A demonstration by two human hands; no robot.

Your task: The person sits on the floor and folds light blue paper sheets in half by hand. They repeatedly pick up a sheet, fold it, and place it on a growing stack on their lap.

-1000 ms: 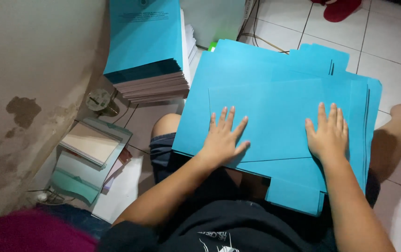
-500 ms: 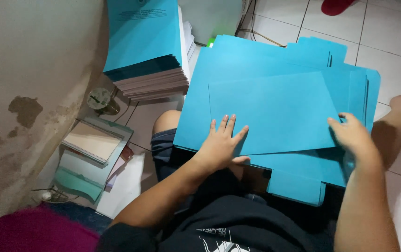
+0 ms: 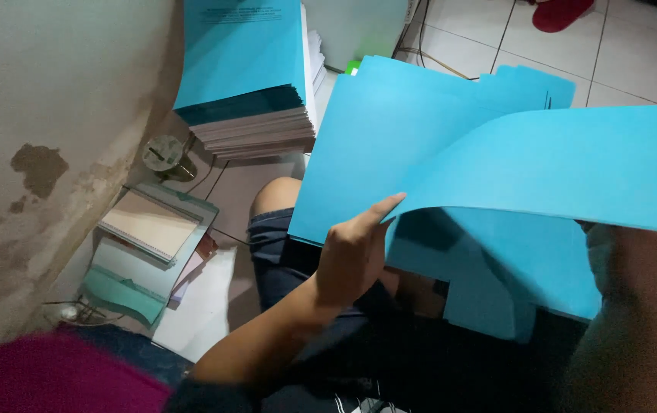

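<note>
While left hand [image 3: 351, 252] lifts blue sheet [image 3: 565, 164], right forearm [image 3: 623, 321] stays hidden beneath.

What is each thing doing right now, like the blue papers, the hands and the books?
Top blue paper sheet: lifted, curving up off the pile.
Pile of blue paper sheets: lying on the lap.
Left hand: holding the lifted sheet's lower edge.
Right hand: hidden behind the lifted sheet.
Stack of blue-covered booklets: piled beside the wall.
Spiral-bound notebook: closed, atop other books.
</note>
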